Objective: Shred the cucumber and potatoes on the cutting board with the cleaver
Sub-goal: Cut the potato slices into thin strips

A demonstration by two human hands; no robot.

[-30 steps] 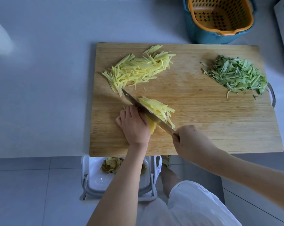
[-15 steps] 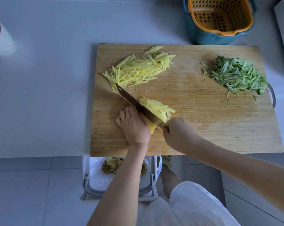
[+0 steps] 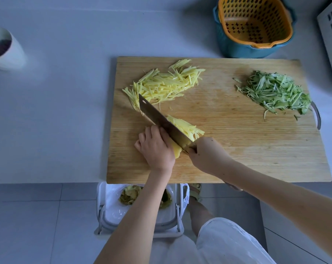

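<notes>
Nearly done: cucumber shreds (image 3: 275,92), potato shreds (image 3: 165,84) heaped by cutting board's (image 3: 256,149) far edge.
Leaves one potato piece (image 3: 176,151) under curled fingers of left hand (image 3: 155,147); right hand (image 3: 207,155) clamped on cleaver (image 3: 161,121).

We see the cutting board (image 3: 237,149) as bare wood, matt, with fine straight grain and a paler, scuffed patch in the middle. The cleaver (image 3: 157,121) has a blade of grey metal with a dull sheen. The potato (image 3: 175,151) looks moist and smooth, and the potato shreds (image 3: 165,84) carry a slight wet gloss; the cucumber shreds (image 3: 275,92) look damp too. Behind, we note an orange basket (image 3: 237,16) of perforated plastic sitting in a teal bowl (image 3: 235,48) of smooth, faintly glossy plastic. The countertop (image 3: 66,111) is smooth and matt. Below, the bin liner (image 3: 113,206) is thin shiny film, and the garment (image 3: 228,244) is white cloth.
</notes>
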